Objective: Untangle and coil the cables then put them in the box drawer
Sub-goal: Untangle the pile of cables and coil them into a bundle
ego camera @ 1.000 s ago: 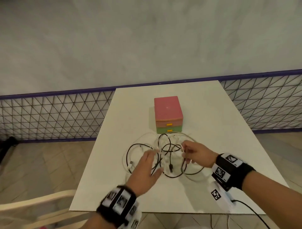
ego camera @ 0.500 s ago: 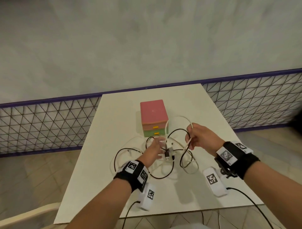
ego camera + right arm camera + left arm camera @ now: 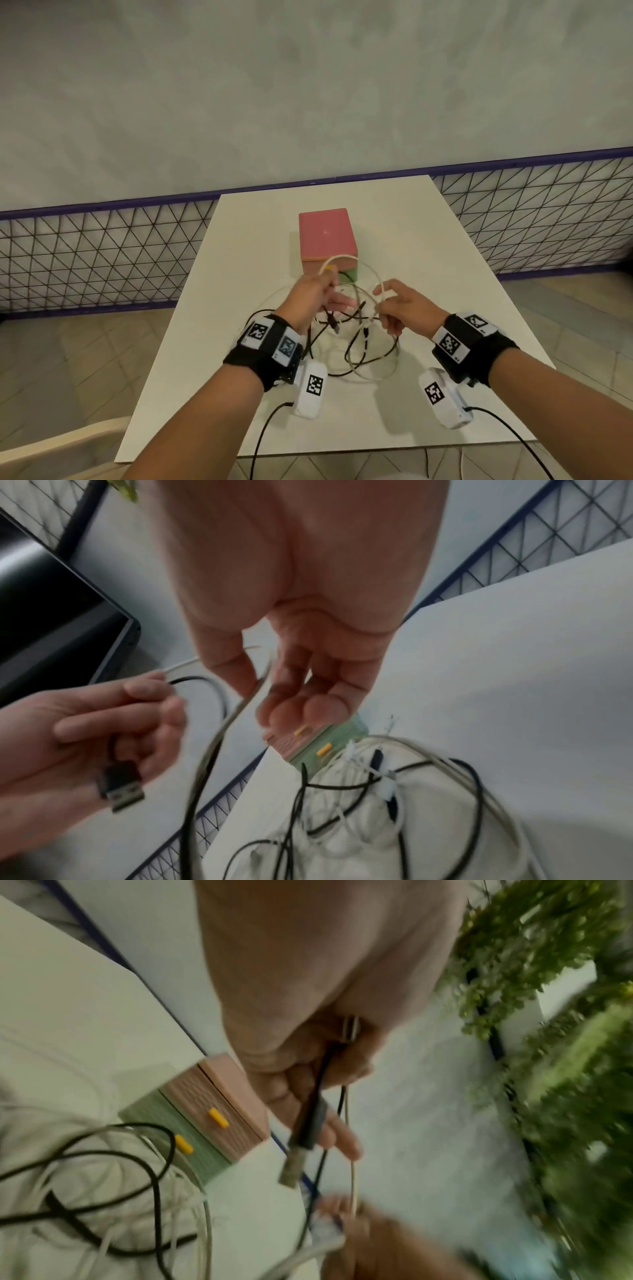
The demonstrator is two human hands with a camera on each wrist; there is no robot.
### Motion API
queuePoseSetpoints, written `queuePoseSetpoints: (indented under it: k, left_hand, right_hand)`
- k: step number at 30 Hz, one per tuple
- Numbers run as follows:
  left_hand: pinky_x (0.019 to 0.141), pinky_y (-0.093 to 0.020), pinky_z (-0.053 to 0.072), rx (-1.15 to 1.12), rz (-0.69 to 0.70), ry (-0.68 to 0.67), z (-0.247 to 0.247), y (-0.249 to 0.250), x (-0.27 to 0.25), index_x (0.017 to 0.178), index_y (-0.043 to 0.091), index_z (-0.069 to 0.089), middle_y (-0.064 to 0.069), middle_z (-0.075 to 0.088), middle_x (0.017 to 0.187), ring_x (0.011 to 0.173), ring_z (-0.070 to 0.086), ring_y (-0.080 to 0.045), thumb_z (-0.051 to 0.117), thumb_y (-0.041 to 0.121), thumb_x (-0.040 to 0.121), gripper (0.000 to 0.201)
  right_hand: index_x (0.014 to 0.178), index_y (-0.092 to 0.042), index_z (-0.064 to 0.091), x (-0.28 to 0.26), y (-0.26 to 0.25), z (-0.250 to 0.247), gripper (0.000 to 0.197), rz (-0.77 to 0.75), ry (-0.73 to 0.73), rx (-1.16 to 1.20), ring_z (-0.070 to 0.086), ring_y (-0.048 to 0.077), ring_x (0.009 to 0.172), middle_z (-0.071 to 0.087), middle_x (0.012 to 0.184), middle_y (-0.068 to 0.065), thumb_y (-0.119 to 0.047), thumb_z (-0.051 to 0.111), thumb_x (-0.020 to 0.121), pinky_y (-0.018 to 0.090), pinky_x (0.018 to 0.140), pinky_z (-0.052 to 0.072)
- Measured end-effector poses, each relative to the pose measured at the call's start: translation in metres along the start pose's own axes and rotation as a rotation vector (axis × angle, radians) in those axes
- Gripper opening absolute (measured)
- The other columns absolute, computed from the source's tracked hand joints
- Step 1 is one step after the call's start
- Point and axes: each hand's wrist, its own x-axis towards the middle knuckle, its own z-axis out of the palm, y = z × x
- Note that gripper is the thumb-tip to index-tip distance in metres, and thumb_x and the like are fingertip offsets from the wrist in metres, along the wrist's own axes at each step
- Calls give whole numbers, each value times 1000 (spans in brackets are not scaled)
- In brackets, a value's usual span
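Note:
A tangle of black cables (image 3: 356,346) and white cables (image 3: 376,375) lies on the white table (image 3: 445,274), in front of the pink and green drawer box (image 3: 327,236). My left hand (image 3: 322,291) is raised over the tangle. It grips the black cable just behind its USB plug (image 3: 294,1161) and also holds a white cable loop (image 3: 337,260). My right hand (image 3: 387,301) is beside it and pinches a grey-white cable (image 3: 240,712) between thumb and fingers. Both yellow-handled drawers (image 3: 219,1118) are shut.
A mesh fence with a purple rail (image 3: 102,253) runs behind the table, along a grey wall. A cream chair (image 3: 51,448) stands at the lower left. Sensor leads (image 3: 507,431) trail off the near table edge. Green plants (image 3: 565,1069) and a dark panel (image 3: 51,615) show to the sides.
My left hand has taken hold of the black USB end and the white loop and lifted them. The right hand has lowered and moved toward the left hand, still pinching its cable.

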Motion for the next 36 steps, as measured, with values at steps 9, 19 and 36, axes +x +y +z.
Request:
queuePoseSetpoints:
  k: [9,19,36]
  left_hand:
    - [46,-20,49,-165,130,633,-102,2,-11,74,15,47,-4,49,51,41,62,-12,40,27,102,31]
    - [60,-31,43,512,-147,588,-107,-66,-19,66,7,58,-10,61,52,57,60,-27,28,64,93,70]
    - [67,-29,48,203,-141,75,13,-58,-7,100,9,65,-3,68,81,72,63,-16,31,56,97,58]
  right_hand:
    - [144,-25,35,8,71,28,50,123,-245,-856,44,21,130,41,145,0,-14,39,96,24,106,32]
    - [148,-37,4,21,62,32,59,147,-192,-1112,62,27,103,63,116,9,-26,33,98,30,78,45]
    - [87,-21,39,-4,-25,35,14,-339,475,-146,59,17,54,66,63,7,-27,48,97,33,59,47]
